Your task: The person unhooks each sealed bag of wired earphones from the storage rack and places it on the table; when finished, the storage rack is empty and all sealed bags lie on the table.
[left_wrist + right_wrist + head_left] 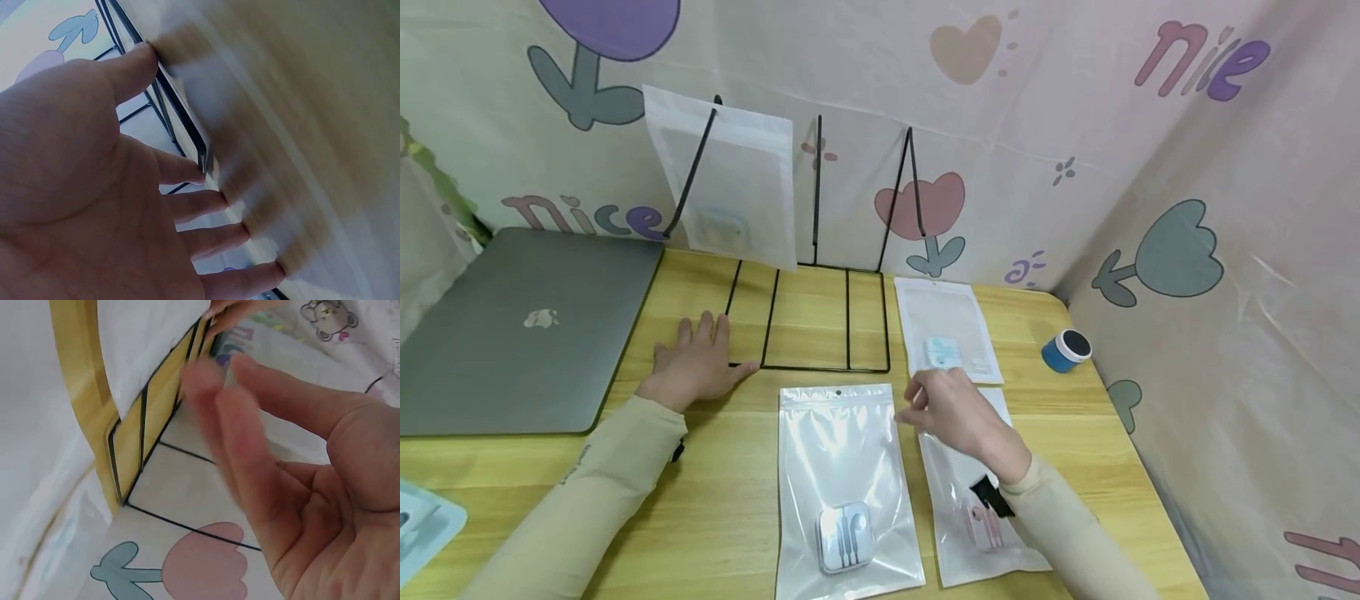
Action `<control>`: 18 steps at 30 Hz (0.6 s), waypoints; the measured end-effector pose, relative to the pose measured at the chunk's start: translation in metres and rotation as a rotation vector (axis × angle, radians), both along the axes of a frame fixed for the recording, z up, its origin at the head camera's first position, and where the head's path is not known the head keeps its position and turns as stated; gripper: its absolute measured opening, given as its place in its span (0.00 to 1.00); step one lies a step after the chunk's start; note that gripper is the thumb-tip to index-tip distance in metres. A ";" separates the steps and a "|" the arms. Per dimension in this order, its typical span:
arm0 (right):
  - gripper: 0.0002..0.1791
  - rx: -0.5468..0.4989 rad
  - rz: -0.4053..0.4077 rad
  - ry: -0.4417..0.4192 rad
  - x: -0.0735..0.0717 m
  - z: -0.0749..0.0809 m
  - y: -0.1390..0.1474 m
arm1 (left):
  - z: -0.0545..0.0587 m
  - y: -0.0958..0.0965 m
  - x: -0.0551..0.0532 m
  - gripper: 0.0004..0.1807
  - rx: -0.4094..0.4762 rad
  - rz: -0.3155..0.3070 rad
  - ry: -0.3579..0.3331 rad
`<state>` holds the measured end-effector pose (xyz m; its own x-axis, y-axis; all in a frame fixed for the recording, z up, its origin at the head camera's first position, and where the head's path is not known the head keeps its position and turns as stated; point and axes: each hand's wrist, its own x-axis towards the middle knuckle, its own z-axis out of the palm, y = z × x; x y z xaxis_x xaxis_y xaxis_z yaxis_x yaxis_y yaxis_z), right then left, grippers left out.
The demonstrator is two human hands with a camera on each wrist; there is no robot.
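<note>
My left hand (696, 367) lies with spread fingers at the front left of a black wire display rack (820, 368). In the left wrist view, its thumb touches a rack bar and its fingertips meet the wooden tabletop. My right hand (958, 417) hovers with loosely bent fingers and holds nothing. Below it lies a white zip pouch (951, 467) with pink earphones, partly covered by hand and sleeve. Beside that is a pouch (838, 442) with boxed white earphones (845, 537). Another pouch (936, 308) lies right of the rack. A pouch (745, 175) hangs on the rack's left hook.
A closed grey laptop (535, 333) sits left of the rack. At the far right stands a small blue jar (1066, 351). A pale blue packet (422, 529) shows at the left edge. Printed cloth (1045, 125) hangs behind the table.
</note>
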<state>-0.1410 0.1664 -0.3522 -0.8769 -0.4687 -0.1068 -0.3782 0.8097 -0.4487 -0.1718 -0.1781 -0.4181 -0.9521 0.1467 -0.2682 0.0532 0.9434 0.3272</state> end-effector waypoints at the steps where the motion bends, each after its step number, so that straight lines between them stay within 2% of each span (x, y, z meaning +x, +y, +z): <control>1: 0.15 0.021 0.003 0.039 -0.007 0.000 -0.002 | 0.000 0.000 0.000 0.53 0.001 0.000 -0.003; 5: 0.24 0.190 0.022 0.193 -0.037 -0.004 -0.013 | 0.000 -0.001 0.000 0.52 0.006 0.001 -0.005; 8: 0.34 0.349 0.038 0.239 -0.058 -0.012 -0.020 | 0.000 -0.002 0.000 0.52 0.003 0.003 -0.002; 13: 0.46 0.500 0.074 0.184 -0.086 -0.027 -0.030 | 0.000 -0.001 0.001 0.52 0.005 0.005 -0.009; 18: 0.54 0.555 0.071 0.118 -0.101 -0.040 -0.033 | -0.001 0.000 0.001 0.52 0.008 0.011 0.000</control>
